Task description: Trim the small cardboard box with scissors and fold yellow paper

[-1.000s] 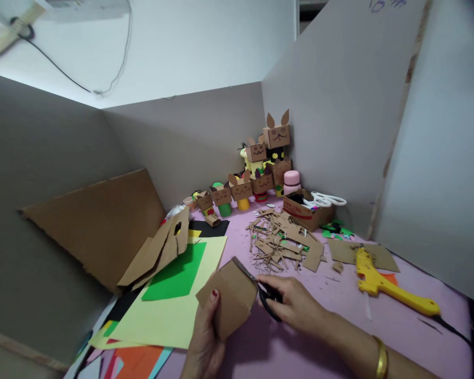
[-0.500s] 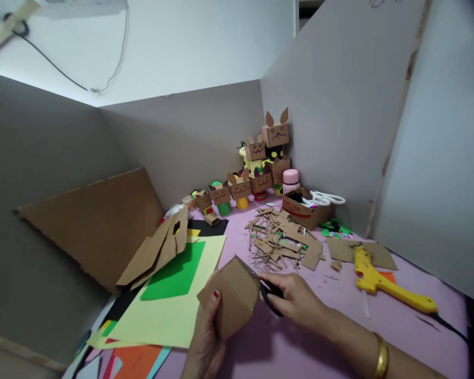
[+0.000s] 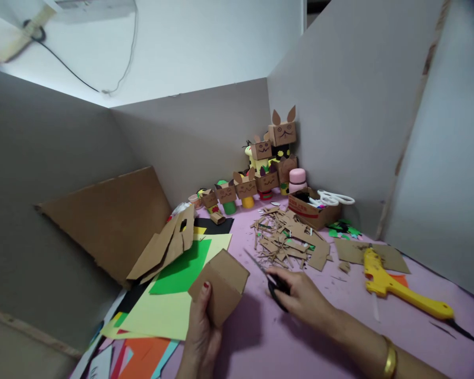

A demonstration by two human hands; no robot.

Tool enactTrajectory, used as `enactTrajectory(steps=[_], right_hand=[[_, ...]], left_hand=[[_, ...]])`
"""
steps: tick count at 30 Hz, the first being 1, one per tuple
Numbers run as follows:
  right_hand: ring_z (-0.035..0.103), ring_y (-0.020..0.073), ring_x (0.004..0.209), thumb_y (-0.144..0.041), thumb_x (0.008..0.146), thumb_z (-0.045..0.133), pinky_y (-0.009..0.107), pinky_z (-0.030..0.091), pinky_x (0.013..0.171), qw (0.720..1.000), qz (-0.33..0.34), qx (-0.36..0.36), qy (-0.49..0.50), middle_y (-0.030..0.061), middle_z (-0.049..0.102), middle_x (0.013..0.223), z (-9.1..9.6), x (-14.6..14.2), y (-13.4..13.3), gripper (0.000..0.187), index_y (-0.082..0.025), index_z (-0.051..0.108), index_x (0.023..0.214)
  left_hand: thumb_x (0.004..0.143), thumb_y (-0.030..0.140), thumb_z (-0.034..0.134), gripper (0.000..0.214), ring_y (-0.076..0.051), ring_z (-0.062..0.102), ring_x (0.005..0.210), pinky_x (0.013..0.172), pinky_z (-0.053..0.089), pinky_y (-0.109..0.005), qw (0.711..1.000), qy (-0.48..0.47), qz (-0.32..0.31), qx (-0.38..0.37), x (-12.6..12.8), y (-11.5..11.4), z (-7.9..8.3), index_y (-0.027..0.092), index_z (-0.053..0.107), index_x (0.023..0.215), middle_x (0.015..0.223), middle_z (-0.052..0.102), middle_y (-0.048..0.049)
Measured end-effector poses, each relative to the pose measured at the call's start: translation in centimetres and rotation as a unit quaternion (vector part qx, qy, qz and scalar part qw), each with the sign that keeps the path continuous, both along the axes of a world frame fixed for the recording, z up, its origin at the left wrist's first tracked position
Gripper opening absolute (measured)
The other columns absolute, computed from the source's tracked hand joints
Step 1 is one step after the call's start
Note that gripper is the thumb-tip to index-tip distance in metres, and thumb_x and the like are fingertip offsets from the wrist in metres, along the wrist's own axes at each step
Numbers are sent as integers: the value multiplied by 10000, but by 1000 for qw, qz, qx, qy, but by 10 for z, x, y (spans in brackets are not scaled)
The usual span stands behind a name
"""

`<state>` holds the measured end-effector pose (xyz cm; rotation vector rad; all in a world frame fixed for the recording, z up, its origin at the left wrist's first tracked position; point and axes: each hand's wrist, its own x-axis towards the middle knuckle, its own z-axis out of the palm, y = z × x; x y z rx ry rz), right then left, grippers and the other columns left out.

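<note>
Nine entries, ranked by bulk.

1. Pink table (image 3: 260, 347), walled on three sides by grey boards.
2. Cardboard sheet (image 3: 106, 221), leaning on the left board, likely parked as stock.
3. Coloured paper (image 3: 169, 310), fanned flat at the left, green on yellow.
4. Cardboard figures (image 3: 260, 173), stacked in the far corner, probably out of harm's way.
5. Scrap heap (image 3: 288, 245), offcuts lying mid-table.
6. Glue gun (image 3: 398, 288), yellow, lying on its side at the right, well apart from both hands.
7. Small carton (image 3: 314, 213) with white scissors resting across it.
8. Folded cardboard piece (image 3: 223, 284), raised above the paper; the left hand (image 3: 201, 334) grips its lower edge, thumb on the near face (apparently to keep the fold presented toward the other hand).
9. Black-handled scissors (image 3: 260, 266), clenched in the right hand (image 3: 306, 300), tips pointing away to the left.

Change noted: half a second earlier the blades met the piece's right edge; now they stand clear of it, with bare table between, and the piece sits slightly further left.
</note>
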<state>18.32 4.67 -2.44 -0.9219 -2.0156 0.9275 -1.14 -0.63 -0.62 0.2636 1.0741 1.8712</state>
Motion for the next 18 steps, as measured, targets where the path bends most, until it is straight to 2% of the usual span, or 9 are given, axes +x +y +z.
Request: enactTrajectory(steps=[2, 6, 12, 18], right_hand=[[581, 166, 723, -229, 750, 549, 248, 422, 670, 1000, -27, -11, 12, 42, 681, 839, -1, -1, 2, 339, -176, 645, 1071], [558, 147, 641, -264, 733, 587, 228, 406, 601, 999, 17, -41, 5, 16, 658, 745, -3, -3, 0, 305, -182, 662, 1017], [488, 127, 581, -315, 731, 613, 213, 357, 544, 999, 18, -38, -31, -18, 603, 664, -3, -4, -2, 282, -197, 667, 981], [426, 102, 536, -282, 760, 578, 199, 322, 515, 997, 51, -57, -9, -46, 510, 586, 0, -2, -2, 162, -188, 657, 865]], left_hand=[[757, 108, 641, 259, -135, 671, 553, 517, 573, -224, 1000, 1, -4, 4, 0, 0, 0, 176, 614, 1005, 728, 710, -5], [752, 110, 646, 278, -137, 668, 540, 483, 562, -214, 1000, 5, -4, 1, 2, -1, 1, 179, 612, 1019, 725, 708, -6], [761, 122, 650, 262, -143, 675, 552, 564, 589, -253, 1000, 2, -22, 0, 2, -2, 0, 173, 611, 1015, 730, 713, -9], [780, 109, 620, 243, -146, 675, 540, 498, 574, -222, 1000, -5, -19, 1, 5, -1, 3, 152, 609, 1019, 721, 717, -22]])
